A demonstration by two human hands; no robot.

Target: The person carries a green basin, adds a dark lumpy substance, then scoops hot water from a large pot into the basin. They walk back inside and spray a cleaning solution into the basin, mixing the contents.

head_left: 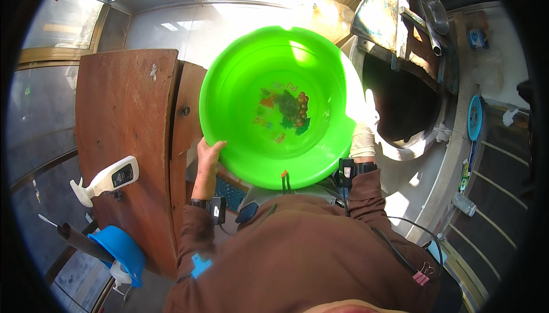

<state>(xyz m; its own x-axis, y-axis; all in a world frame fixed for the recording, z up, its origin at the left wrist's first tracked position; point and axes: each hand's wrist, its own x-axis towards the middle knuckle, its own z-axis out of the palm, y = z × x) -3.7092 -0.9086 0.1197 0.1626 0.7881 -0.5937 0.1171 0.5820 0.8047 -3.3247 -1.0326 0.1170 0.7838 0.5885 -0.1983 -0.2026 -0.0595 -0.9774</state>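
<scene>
A large bright green plastic basin (pixel 234 98) is held up in front of my body, tilted so that its inside faces me. Printed fruit pictures decorate its bottom. My left hand (pixel 209 155) grips the lower left rim, thumb over the edge and the other fingers hidden behind. On the opposite side my right hand (pixel 366 121), which seems to wear a pale glove, is against the right rim; strong sunlight washes out much of it. Its fingers point upward along the basin's outer side, and the two hands carry the basin between them.
At left stands a brown wooden cabinet (pixel 126 101) with a white pump bottle (pixel 114 177) on it. A blue basin (pixel 128 250) is below. To the right are a large round dark-mouthed vat (pixel 400 104), a metal pan (pixel 434 12) and a rack (pixel 486 193).
</scene>
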